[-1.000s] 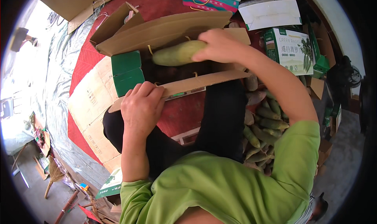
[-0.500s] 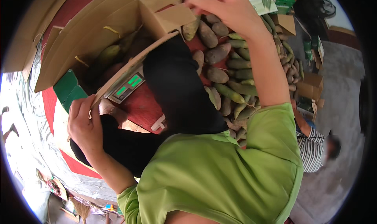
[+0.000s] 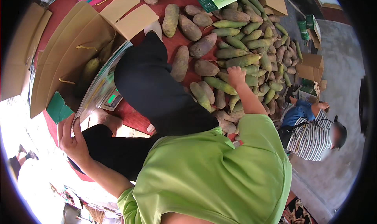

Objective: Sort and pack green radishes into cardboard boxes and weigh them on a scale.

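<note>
Here, the left hand pinches the cardboard box at its near-left corner. The right hand curls over radishes toward the red mat's right edge; whether gripping, I cannot tell.

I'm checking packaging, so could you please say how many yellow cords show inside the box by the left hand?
2, both on the far inner wall of the box: the upper cord and, nearer the left hand, the lower cord. Others may be hidden.

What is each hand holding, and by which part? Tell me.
The left hand holds the box by its near edge. The right hand is at the radishes; whether it grips one cannot be told.
</note>
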Demonstrator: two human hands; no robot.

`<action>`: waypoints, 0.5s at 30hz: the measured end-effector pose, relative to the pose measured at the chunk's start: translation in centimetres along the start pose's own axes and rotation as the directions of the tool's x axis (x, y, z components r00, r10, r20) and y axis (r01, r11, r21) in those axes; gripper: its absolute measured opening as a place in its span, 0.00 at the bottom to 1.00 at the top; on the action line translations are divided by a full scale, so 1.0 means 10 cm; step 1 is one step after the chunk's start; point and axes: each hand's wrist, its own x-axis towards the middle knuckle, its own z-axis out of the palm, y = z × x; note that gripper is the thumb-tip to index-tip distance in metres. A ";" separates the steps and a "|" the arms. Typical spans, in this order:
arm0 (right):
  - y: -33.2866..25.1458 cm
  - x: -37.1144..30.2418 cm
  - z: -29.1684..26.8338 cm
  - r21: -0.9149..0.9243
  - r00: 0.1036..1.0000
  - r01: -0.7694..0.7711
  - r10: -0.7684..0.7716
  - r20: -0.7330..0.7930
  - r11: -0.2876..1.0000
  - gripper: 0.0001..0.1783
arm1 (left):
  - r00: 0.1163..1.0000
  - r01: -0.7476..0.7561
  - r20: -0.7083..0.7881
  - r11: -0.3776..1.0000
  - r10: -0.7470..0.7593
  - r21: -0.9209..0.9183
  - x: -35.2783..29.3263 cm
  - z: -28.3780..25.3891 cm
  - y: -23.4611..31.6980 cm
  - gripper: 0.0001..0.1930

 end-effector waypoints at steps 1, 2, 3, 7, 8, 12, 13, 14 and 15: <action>-0.05 0.00 0.07 0.004 1.000 0.025 -0.025 -0.004 1.000 0.14 | 1.000 0.020 -0.019 1.000 -0.020 0.000 -0.02 -0.05 0.00 0.06; -0.07 -0.01 0.13 -0.080 0.999 0.039 -0.038 0.015 0.996 0.14 | 0.999 0.035 -0.029 0.999 -0.034 0.025 -0.04 -0.09 0.02 0.06; -0.03 -0.07 0.19 -0.164 0.999 0.021 -0.016 0.029 0.986 0.14 | 1.000 0.013 -0.018 1.000 -0.013 0.013 -0.01 -0.03 0.00 0.06; 0.09 -0.10 0.32 -0.189 0.999 0.019 -0.027 -0.041 0.982 0.16 | 0.999 0.043 -0.009 0.999 -0.043 -0.029 0.03 -0.05 0.08 0.07; 0.13 -0.10 0.34 -0.200 0.999 0.038 -0.042 -0.020 0.979 0.17 | 0.999 0.053 -0.005 0.998 -0.054 -0.022 0.03 -0.05 0.10 0.08; 0.19 -0.01 0.44 -0.247 0.998 0.063 -0.054 0.042 0.967 0.20 | 0.999 0.042 -0.022 0.999 -0.042 0.010 -0.01 -0.07 0.09 0.10; 0.21 0.03 0.53 -0.248 0.998 0.062 -0.054 0.039 0.967 0.21 | 0.999 0.033 -0.022 0.999 -0.032 0.017 0.00 -0.07 0.09 0.11; 0.21 0.07 0.52 -0.255 0.996 0.084 -0.080 0.026 0.963 0.21 | 0.999 0.021 -0.033 1.000 -0.020 0.015 -0.01 -0.08 0.09 0.11; 0.22 0.07 0.51 -0.261 0.996 0.078 -0.064 0.065 0.962 0.21 | 0.999 0.005 -0.035 1.000 -0.005 0.006 0.00 -0.07 0.10 0.11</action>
